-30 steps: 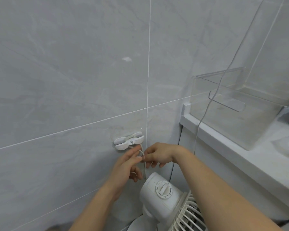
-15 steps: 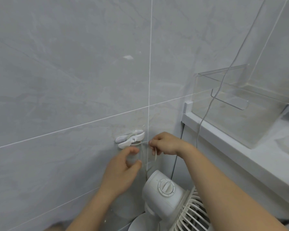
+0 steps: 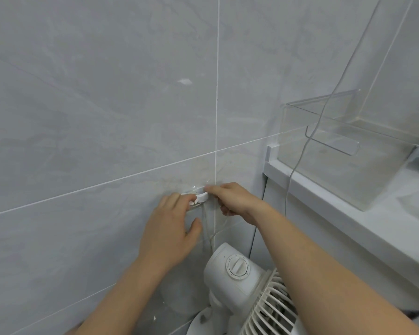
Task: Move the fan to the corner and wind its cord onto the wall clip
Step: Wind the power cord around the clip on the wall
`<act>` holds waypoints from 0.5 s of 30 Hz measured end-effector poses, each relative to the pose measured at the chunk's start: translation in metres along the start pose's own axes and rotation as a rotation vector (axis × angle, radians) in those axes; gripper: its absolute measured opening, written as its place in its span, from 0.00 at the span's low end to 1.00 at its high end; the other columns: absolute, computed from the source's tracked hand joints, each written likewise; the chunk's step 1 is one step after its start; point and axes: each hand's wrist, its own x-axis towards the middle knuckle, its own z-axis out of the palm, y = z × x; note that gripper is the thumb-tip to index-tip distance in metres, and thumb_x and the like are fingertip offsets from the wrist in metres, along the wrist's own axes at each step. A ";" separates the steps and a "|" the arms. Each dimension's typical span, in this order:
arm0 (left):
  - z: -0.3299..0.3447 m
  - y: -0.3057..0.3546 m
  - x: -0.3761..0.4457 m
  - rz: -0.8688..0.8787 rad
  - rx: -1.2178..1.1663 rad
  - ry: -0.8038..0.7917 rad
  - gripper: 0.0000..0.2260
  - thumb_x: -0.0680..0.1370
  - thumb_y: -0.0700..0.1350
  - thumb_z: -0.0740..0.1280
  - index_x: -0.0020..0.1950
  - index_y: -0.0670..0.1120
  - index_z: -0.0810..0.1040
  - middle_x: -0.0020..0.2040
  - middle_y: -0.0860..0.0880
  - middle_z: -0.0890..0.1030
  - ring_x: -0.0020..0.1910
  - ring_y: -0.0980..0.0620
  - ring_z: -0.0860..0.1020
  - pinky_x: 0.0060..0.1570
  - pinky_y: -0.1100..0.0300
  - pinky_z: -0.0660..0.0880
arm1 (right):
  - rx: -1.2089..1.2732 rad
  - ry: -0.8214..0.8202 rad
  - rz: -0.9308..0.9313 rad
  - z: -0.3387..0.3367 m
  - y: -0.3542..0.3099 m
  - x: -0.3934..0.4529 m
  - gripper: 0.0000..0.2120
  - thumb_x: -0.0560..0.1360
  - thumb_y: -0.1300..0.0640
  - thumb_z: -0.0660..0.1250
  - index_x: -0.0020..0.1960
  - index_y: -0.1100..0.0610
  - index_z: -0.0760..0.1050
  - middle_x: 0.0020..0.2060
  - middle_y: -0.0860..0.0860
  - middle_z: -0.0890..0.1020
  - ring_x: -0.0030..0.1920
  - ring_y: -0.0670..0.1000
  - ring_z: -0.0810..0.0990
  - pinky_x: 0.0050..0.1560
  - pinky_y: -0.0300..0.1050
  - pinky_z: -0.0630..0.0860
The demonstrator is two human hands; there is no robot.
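Observation:
A white fan (image 3: 237,281) stands low in the corner, its round dial facing me and its grille at the bottom edge. On the grey tiled wall above it sits a small white wall clip (image 3: 200,197). My left hand (image 3: 172,228) reaches up to the clip, its fingertips on the clip's left part. My right hand (image 3: 230,198) pinches the thin white cord (image 3: 207,228) at the clip's upper right. Two strands of cord hang from the clip down toward the fan. Most of the clip is hidden by my fingers.
A white ledge (image 3: 324,197) juts out on the right, carrying a clear plastic box (image 3: 348,151). Another stretch of the cord (image 3: 298,163) runs from the upper right down past the ledge's front. Grey tiled wall fills the left.
Both hands rose from below the clip to the clip itself. My right hand carried the cord up to the clip's top right, and my left fingers now cover the clip's left part.

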 end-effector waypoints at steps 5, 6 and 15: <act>0.000 0.001 -0.002 0.001 0.111 -0.011 0.20 0.72 0.54 0.64 0.63 0.54 0.75 0.51 0.56 0.75 0.53 0.50 0.75 0.48 0.55 0.75 | -0.058 -0.013 -0.007 0.000 -0.003 -0.002 0.12 0.74 0.47 0.69 0.44 0.55 0.72 0.37 0.54 0.70 0.32 0.50 0.67 0.34 0.44 0.64; 0.000 0.000 -0.002 -0.001 0.113 -0.016 0.20 0.72 0.54 0.64 0.64 0.54 0.75 0.52 0.56 0.75 0.53 0.50 0.75 0.49 0.55 0.75 | -0.073 -0.008 -0.014 0.000 -0.003 -0.003 0.13 0.73 0.48 0.70 0.43 0.55 0.71 0.36 0.53 0.69 0.33 0.51 0.66 0.35 0.44 0.64; -0.004 0.002 -0.002 -0.014 0.027 0.012 0.13 0.71 0.55 0.65 0.55 0.55 0.75 0.50 0.59 0.77 0.51 0.53 0.75 0.54 0.58 0.67 | -0.043 0.055 -0.301 0.006 -0.016 -0.013 0.12 0.78 0.56 0.65 0.36 0.57 0.74 0.31 0.51 0.72 0.32 0.47 0.66 0.38 0.44 0.65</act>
